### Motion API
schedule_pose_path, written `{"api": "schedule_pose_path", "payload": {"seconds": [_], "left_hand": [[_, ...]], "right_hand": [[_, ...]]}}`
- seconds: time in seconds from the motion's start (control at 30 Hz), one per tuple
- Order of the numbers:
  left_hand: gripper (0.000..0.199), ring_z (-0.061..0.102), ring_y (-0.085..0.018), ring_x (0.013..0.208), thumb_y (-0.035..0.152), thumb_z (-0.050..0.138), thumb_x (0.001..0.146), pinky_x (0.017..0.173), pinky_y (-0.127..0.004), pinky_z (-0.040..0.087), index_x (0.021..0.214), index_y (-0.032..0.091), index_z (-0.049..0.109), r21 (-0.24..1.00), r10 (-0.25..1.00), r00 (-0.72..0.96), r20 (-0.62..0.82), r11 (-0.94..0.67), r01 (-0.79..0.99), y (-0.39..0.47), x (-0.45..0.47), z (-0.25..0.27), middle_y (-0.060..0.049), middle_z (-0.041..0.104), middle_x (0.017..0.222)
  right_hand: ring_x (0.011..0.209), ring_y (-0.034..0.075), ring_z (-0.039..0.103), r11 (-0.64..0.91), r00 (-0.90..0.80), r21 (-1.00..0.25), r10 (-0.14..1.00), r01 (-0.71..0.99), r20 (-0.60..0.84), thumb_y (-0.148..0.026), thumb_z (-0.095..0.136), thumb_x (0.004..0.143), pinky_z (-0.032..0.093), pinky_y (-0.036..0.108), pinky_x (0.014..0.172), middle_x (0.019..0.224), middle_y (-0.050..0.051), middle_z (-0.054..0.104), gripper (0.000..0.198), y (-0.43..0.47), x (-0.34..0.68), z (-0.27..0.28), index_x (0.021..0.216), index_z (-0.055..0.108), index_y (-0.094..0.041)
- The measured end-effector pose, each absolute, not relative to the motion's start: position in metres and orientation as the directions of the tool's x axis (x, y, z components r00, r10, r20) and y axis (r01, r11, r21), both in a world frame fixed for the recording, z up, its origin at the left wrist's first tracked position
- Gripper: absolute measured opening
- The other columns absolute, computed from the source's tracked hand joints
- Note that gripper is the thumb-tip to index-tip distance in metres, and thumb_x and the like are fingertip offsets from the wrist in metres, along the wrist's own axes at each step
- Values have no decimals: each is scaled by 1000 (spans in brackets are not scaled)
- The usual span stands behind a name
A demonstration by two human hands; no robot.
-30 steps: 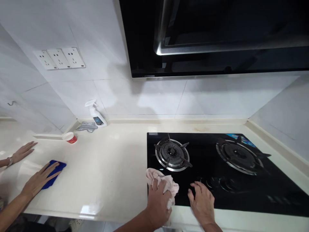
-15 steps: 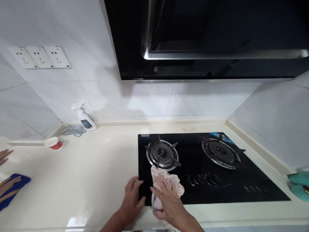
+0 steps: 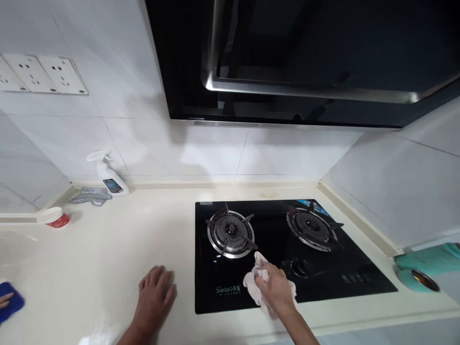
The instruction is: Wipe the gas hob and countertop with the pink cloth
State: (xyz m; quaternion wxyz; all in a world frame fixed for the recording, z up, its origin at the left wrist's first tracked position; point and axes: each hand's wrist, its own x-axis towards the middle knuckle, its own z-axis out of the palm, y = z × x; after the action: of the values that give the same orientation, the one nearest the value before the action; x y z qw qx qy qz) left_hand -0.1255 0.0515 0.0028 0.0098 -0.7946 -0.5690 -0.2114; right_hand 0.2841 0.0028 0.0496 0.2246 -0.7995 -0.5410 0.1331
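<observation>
My right hand point(image 3: 275, 287) grips a crumpled pale pink cloth point(image 3: 253, 286) and presses it on the front of the black glass gas stove point(image 3: 266, 225), just left of the control knobs point(image 3: 299, 268). Part of the cloth hangs toward the stove's front edge. My left hand point(image 3: 154, 299) lies on the cream countertop point(image 3: 143, 239) left of the stove, fingers slightly bent and apart, holding nothing. The left burner point(image 3: 232, 232) and right burner point(image 3: 312, 227) sit behind the cloth. White brand lettering point(image 3: 228, 290) shows on the glass beside it.
A white spray bottle point(image 3: 111, 179) stands on a grey folded packet point(image 3: 91, 195) by the wall, near a red-and-white cup point(image 3: 53, 218). At far left another person's fingers point(image 3: 5, 299) touch a blue cloth point(image 3: 12, 306). Teal objects point(image 3: 427, 258) lie at right. A range hood point(image 3: 287, 105) hangs overhead.
My right hand has gone from lying flat on the cloth to clutching it, and moved right toward the knobs. My left hand has moved left off the stove edge. The view has shifted right.
</observation>
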Motion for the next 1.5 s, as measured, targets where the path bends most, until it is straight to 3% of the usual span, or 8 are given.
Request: {"api": "schedule_pose_path", "payload": {"seconds": [0.13, 0.27, 0.37, 0.43, 0.73, 0.9, 1.13, 1.5], "left_hand": [[33, 52, -30, 130, 40, 54, 93, 102, -49, 45, 121, 27, 66, 217, 903, 260, 343, -345, 913, 53, -128, 2, -10, 63, 132], [33, 52, -30, 131, 40, 55, 93, 104, -49, 45, 121, 27, 66, 215, 897, 266, 353, -354, 910, 55, -129, 1, -10, 63, 133], [32, 53, -29, 130, 40, 56, 92, 103, -48, 45, 120, 27, 66, 220, 899, 269, 346, -356, 908, 55, -129, 1, -9, 63, 132], [32, 53, -29, 129, 40, 55, 92, 103, -49, 45, 120, 27, 66, 226, 905, 261, 335, -346, 910, 55, -128, 3, -9, 63, 132], [32, 52, -31, 130, 40, 54, 92, 103, -50, 44, 118, 26, 67, 237, 915, 253, 315, -335, 912, 55, -126, 6, -11, 64, 131], [34, 52, -31, 129, 39, 54, 92, 103, -49, 44, 120, 26, 67, 239, 911, 258, 321, -342, 909, 54, -125, 9, -10, 64, 131], [33, 51, -31, 130, 38, 54, 93, 104, -51, 43, 120, 24, 67, 236, 916, 256, 308, -334, 913, 52, -123, 10, -11, 62, 133], [31, 49, -29, 129, 29, 56, 90, 105, -50, 42, 119, 24, 64, 233, 917, 244, 315, -324, 917, 43, -117, 20, -11, 60, 131]], "right_hand": [[75, 22, 62, -393, 679, -833, 734, 389, -29, -58, 58, 79, 50, 32, 67, 79, 3, 68, 41, 21, 318, 76, 95, 63, -20], [88, 21, 65, -108, 803, -963, 578, 249, 142, -58, 53, 84, 52, 32, 74, 108, 10, 68, 65, 68, 365, 98, 131, 52, -14], [113, 23, 60, -230, 628, -799, 746, 555, 222, -49, 37, 92, 50, 35, 92, 134, 17, 58, 67, 101, 394, 90, 148, 39, -13], [123, 26, 55, -344, 492, -583, 863, 736, 111, -47, 44, 89, 46, 39, 98, 137, 18, 55, 61, 112, 405, 76, 141, 52, -16], [124, 33, 51, -349, 340, -229, 937, 909, -81, -43, 69, 80, 37, 44, 101, 137, 19, 52, 57, 107, 372, 49, 132, 63, -19], [121, 33, 53, -263, 252, -162, 964, 951, -86, -45, 66, 80, 38, 43, 102, 134, 14, 55, 56, 93, 331, 51, 132, 62, -24], [115, 32, 60, -192, 202, -141, 978, 971, 58, -45, 62, 81, 41, 43, 100, 121, 15, 63, 89, 73, 308, 50, 157, 26, -14], [86, 36, 66, -313, 324, -82, 912, 946, 253, -61, 48, 91, 45, 47, 85, 95, 20, 68, 88, 53, 262, 27, 153, 27, -3]]}}
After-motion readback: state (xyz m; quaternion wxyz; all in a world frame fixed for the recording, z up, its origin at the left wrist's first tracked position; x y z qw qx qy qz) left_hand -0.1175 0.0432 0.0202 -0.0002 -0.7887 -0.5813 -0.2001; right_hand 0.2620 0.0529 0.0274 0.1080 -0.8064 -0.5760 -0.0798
